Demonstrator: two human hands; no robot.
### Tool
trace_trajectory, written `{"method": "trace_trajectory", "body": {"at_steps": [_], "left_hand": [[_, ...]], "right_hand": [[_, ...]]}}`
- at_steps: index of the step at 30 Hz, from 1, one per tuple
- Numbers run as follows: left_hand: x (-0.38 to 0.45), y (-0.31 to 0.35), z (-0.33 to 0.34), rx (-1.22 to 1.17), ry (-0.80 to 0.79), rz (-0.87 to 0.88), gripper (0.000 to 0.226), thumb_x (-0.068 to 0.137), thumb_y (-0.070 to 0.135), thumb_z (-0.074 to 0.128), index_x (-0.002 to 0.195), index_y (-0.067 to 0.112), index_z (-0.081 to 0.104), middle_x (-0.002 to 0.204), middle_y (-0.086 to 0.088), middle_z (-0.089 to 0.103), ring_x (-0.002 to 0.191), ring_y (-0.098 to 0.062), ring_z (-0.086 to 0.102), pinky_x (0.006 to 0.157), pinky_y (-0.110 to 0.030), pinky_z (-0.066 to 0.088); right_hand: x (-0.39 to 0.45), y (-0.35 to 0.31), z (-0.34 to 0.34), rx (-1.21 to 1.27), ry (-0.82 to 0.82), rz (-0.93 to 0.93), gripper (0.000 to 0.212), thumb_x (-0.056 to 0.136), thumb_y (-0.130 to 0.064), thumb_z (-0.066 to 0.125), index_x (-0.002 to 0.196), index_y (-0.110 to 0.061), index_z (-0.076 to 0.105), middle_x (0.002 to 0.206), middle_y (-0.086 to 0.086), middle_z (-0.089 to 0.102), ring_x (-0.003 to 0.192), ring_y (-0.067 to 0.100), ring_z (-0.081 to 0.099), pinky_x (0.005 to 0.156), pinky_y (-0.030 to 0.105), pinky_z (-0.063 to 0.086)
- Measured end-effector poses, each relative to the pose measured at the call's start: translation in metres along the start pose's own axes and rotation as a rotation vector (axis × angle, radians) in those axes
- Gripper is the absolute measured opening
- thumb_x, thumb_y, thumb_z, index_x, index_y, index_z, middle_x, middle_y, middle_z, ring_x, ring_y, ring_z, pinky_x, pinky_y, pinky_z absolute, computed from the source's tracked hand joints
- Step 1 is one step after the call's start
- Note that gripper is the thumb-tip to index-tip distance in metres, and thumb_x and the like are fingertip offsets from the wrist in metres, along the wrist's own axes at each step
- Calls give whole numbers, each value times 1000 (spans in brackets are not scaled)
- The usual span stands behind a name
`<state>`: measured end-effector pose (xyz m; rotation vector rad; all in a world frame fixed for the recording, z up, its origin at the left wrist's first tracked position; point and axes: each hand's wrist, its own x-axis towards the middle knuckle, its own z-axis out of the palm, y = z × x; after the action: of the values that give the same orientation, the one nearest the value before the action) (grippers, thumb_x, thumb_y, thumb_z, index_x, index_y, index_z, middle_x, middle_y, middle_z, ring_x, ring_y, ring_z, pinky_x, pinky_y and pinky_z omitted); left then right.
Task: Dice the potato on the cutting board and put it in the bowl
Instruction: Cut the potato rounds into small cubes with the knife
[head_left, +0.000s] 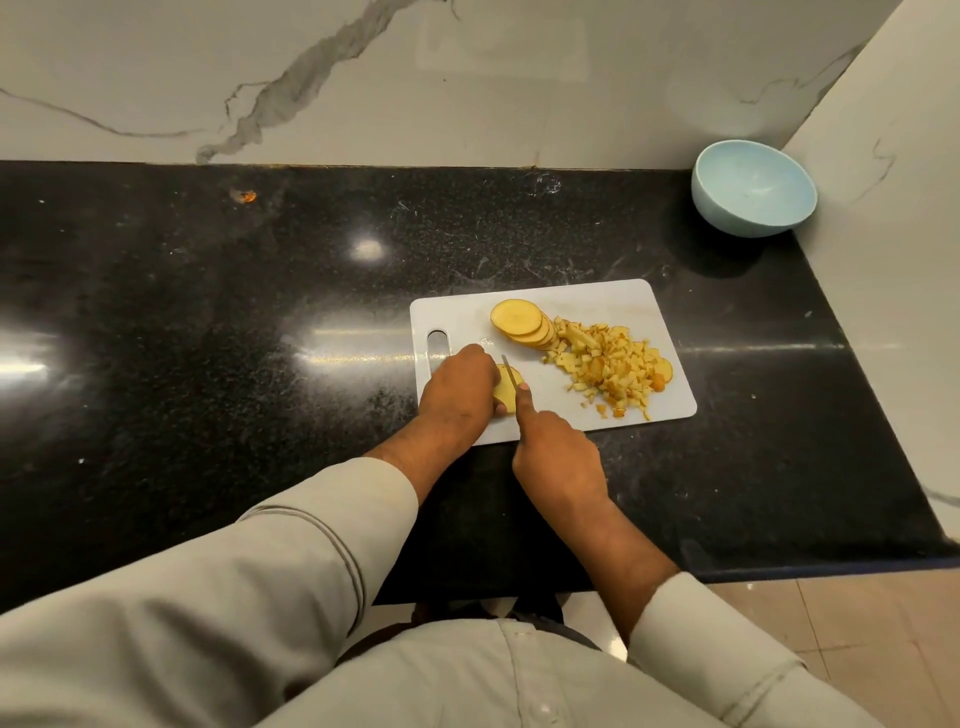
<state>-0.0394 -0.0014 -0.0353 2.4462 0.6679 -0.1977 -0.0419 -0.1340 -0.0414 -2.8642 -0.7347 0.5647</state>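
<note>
Potato slices (505, 393) lie on the cutting board (623, 299), pinned under the left hand (457, 397); the right hand (558, 457) grips a knife (511, 375) cutting them.

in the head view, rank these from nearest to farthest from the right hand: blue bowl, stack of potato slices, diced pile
1. Diced pile: on the cutting board, up and to the right of the right hand.
2. Stack of potato slices: at the board's far side, above the hand.
3. Blue bowl: off the board, in the far right corner.
</note>
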Motion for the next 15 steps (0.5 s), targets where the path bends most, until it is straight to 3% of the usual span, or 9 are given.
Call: {"method": "trace_trajectory", "body": {"at_steps": [9,15], "left_hand": [[1,-1,-2,25,18,26,41,79,14,71,63,21,35,71,1,44,72,-22,46,62,-31,37],[3,0,-3,33,2,26,25,79,12,68,75,14,44,77,-5,51,76,-26,52,63,-31,39]], "right_hand": [[25,-9,2,-5,28,-14,65,95,-14,35,154,-21,9,106,10,57,92,30,60,66,36,36],[25,-9,5,-10,52,-20,65,95,-13,36,154,-22,9,104,9,57,90,30,60,64,36,37]]}}
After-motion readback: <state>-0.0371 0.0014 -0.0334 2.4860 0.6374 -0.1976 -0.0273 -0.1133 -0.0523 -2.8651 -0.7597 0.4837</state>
